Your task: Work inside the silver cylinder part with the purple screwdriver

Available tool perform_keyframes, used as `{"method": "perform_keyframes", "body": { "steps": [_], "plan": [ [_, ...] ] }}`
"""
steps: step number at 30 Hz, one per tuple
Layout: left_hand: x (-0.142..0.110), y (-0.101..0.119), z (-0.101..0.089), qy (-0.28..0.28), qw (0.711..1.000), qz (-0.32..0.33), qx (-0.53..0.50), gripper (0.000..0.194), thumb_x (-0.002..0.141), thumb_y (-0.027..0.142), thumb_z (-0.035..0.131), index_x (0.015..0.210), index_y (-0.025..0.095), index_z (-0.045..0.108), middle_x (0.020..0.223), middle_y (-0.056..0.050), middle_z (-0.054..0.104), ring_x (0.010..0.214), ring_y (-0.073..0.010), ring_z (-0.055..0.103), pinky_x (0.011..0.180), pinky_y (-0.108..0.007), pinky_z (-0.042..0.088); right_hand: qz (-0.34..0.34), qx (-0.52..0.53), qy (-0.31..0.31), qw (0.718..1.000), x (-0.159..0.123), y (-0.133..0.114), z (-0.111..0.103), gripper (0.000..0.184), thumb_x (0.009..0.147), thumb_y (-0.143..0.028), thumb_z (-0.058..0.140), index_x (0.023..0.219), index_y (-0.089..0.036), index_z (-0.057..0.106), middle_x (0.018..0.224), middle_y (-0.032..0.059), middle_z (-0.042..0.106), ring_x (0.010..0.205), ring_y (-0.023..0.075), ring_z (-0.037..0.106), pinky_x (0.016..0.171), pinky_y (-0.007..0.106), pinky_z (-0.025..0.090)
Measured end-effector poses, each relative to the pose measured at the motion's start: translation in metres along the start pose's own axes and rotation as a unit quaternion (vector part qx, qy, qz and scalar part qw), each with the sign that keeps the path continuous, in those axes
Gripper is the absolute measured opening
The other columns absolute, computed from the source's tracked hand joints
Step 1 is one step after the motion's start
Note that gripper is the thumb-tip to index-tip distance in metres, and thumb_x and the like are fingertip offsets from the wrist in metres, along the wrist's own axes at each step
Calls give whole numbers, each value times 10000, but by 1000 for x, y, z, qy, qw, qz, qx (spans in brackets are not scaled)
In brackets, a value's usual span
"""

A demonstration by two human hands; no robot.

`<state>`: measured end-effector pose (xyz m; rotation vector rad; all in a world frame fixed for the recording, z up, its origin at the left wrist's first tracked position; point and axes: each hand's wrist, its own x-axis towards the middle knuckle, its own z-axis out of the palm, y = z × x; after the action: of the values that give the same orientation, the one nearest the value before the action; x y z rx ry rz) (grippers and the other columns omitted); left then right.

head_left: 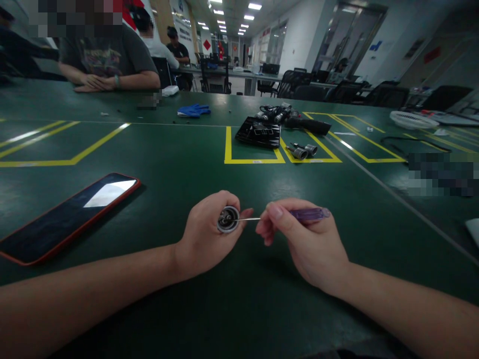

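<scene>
My left hand is closed around a small round metal part, its open end facing right. My right hand pinches a thin screwdriver with a clear purple handle. The screwdriver's metal shaft points left and its tip sits inside the round part. Both hands hover just above the dark green table, close to me.
A phone in a red case lies at the left. Yellow-taped boxes further back hold a black tray, small metal cylinders and black parts. Blue gloves lie beyond. A seated person's arms rest at the far left.
</scene>
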<state>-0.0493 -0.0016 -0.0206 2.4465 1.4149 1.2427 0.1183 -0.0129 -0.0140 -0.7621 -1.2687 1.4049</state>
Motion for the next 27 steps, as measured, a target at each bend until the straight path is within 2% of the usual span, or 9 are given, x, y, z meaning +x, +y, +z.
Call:
{"method": "perform_keyframes", "body": {
  "steps": [7,11,19,22,27],
  "plan": [
    [-2,0,0,-10,1000,3,-23,120,739,193,571,672,172,474,623,22,542,539,-100,517,476,-215,391,65,80,0,995,0,0,1,155,785,-299,633,721,-165,680,642,9,661,583,87,596,517,179,501],
    [-3,-1,1,-12,999,15,-37,115,731,170,582,678,167,480,620,24,534,540,-94,515,479,-209,393,117,134,24,984,0,-3,5,171,752,-303,662,689,-144,661,607,13,655,541,81,580,492,172,487],
    [-2,0,2,-3,999,25,-34,128,730,163,576,656,162,472,584,35,509,508,-87,485,467,-204,368,191,192,47,961,4,-4,6,215,779,-317,624,668,-133,628,570,2,637,496,62,554,466,151,461],
    [-2,0,2,-14,999,19,-39,121,736,174,582,665,156,486,602,25,522,514,-91,494,475,-207,380,168,180,48,968,6,-7,3,207,772,-317,636,670,-137,629,574,-1,636,504,64,559,469,151,464],
    [-2,-1,3,-18,998,21,-53,131,733,188,593,664,160,486,594,34,518,500,-86,489,469,-205,379,79,91,16,993,2,-11,0,173,774,-311,643,681,-165,654,595,-4,645,529,67,572,472,150,466]
  ]
}}
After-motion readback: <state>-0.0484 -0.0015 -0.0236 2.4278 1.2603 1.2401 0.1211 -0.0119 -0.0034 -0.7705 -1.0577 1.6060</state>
